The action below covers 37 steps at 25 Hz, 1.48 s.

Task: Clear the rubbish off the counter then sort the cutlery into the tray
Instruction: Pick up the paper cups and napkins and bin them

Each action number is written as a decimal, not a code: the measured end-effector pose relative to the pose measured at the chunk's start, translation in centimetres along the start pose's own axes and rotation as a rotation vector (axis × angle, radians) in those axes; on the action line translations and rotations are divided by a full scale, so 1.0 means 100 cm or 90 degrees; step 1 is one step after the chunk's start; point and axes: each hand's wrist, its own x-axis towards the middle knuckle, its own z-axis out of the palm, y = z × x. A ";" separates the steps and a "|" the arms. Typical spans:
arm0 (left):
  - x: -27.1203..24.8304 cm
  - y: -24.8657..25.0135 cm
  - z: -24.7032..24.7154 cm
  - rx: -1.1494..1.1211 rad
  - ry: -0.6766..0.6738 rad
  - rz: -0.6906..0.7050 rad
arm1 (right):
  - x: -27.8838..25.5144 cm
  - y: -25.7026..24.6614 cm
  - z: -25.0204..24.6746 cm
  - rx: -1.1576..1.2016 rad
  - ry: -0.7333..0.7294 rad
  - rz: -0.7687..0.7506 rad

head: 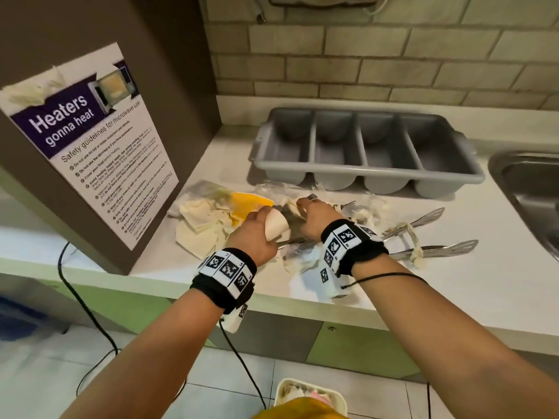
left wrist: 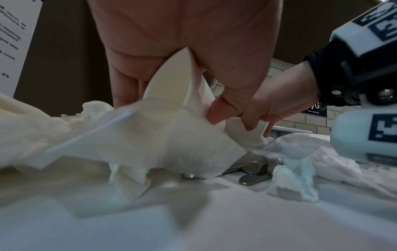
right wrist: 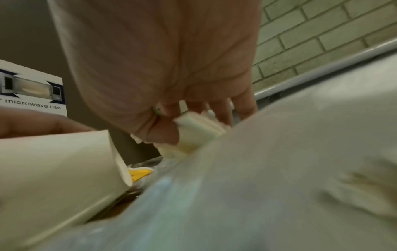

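Note:
My left hand grips a white paper cup lying on its side in the rubbish; in the left wrist view the cup sits squeezed under the palm. Just right of it, my right hand pinches a folded piece of white tissue between thumb and fingers. Crumpled napkins, a yellow wrapper and clear plastic film lie around both hands. Metal cutlery lies to the right, partly under paper. The grey four-compartment tray stands behind, empty.
A brown cabinet with a microwave poster blocks the left. A steel sink lies at the right edge. On the floor below the counter edge stands a cream bin holding rubbish. A brick wall backs the counter.

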 end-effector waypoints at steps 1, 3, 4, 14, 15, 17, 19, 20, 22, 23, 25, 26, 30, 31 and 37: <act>0.001 -0.001 -0.001 0.002 0.003 0.004 | 0.001 0.000 -0.001 0.007 0.025 0.013; 0.007 -0.002 -0.008 -0.025 0.013 0.018 | 0.004 -0.004 -0.002 -0.001 0.091 0.040; 0.009 -0.002 -0.014 -0.049 0.022 0.021 | 0.006 -0.005 -0.003 -0.021 0.124 0.045; 0.018 0.007 -0.062 -0.303 0.155 0.010 | -0.003 0.004 -0.031 0.173 0.347 -0.001; 0.017 0.008 -0.064 -0.335 0.169 0.010 | -0.008 0.007 -0.034 0.229 0.378 -0.004; 0.012 0.013 -0.065 -0.410 0.206 0.023 | -0.020 0.014 -0.038 0.333 0.443 -0.019; 0.003 0.022 -0.064 -0.487 0.234 0.047 | -0.032 0.021 -0.043 0.408 0.515 -0.048; -0.004 0.028 -0.061 -0.521 0.242 0.054 | -0.039 0.026 -0.044 0.436 0.543 -0.065; -0.021 0.041 -0.051 -0.573 0.255 0.063 | -0.054 0.036 -0.045 0.495 0.574 -0.102; -0.029 0.046 -0.043 -0.592 0.263 0.067 | -0.060 0.042 -0.043 0.528 0.579 -0.118; -0.047 0.053 -0.023 -0.637 0.273 0.058 | -0.075 0.054 -0.032 0.564 0.580 -0.149; -0.056 0.054 -0.016 -0.663 0.283 0.050 | -0.082 0.057 -0.025 0.563 0.582 -0.161; -0.104 0.056 0.029 -0.737 0.317 0.033 | -0.118 0.076 0.014 0.560 0.538 -0.214; -0.117 0.054 0.043 -0.743 0.313 0.026 | -0.127 0.081 0.025 0.557 0.531 -0.218; -0.190 -0.003 0.143 -0.619 0.164 -0.107 | -0.182 0.110 0.134 0.510 0.380 -0.165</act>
